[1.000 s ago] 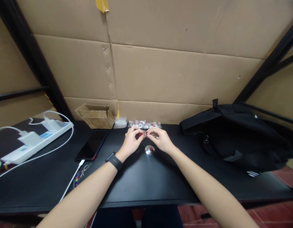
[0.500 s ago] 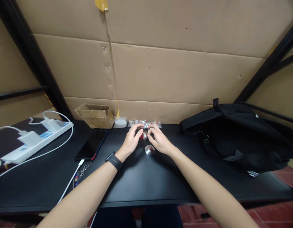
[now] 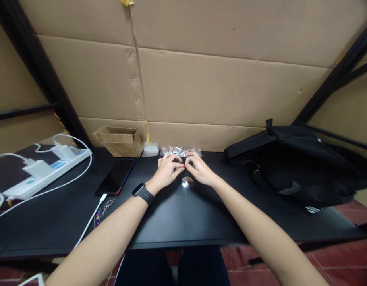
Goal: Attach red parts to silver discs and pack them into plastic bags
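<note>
My left hand [image 3: 168,171] and my right hand [image 3: 199,170] meet over the black table, fingertips nearly touching. Between them shows a small bit of red cord [image 3: 184,166], pinched by both hands. A silver metal piece at the left fingers is mostly hidden. Just below the fingers lies a shiny, round silver disc with a raised centre [image 3: 187,182], like a small cymbal, touched by neither hand. Behind my hands, several clear packets [image 3: 179,151] with silver and red contents sit by the cardboard wall.
On the left are an open cardboard box [image 3: 119,145], clear plastic wrap [image 3: 150,149], a phone [image 3: 116,176] on a white cable, a keychain [image 3: 105,208] and a white power strip [image 3: 46,174]. A black bag [image 3: 305,167] lies on the right.
My fingertips have come closer together around the red cord. The silver piece that showed between my hands is now mostly covered. The view has shifted slightly.
</note>
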Available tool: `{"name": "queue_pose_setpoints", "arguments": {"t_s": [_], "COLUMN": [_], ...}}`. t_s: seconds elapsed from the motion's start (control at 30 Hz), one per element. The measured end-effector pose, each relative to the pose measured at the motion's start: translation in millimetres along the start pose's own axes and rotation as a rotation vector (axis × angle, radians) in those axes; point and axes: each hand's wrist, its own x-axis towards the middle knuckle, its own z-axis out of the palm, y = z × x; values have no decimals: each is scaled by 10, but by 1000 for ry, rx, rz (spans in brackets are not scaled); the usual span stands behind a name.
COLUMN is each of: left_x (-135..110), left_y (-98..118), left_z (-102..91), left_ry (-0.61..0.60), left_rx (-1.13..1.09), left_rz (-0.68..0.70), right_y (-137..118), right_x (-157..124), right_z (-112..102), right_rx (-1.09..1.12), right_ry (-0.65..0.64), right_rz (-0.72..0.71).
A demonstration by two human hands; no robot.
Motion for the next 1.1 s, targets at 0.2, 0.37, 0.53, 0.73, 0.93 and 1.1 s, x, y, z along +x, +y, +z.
{"name": "queue_pose_setpoints", "arguments": {"t_s": [0.2,0.37,0.53,0.73,0.93,1.1], "left_x": [-118,-126,-121,-139,-136,-120], "left_y": [-23,-60,-80,-80,-50,-29], "left_z": [-80,-93,-119,-170,-209,-217], "left_ry": [-149,-157,-176,-209,-196,-124], "left_rx": [-18,-11,0,18,74,18], "left_rz": [-49,-33,-9,28,37,-48], "right_y": [152,298,308,-18,-156,-131], "right_x": [-7,-66,-85,-52,-41,-49], "right_z": [-238,-358,-363,-369,-197,-225], "right_rx": [-145,-276,-324,-112,-245,-239], "right_ry": [-59,-228,-236,-559,-472,-429], "right_rz": [59,65,94,-22,61,118]}}
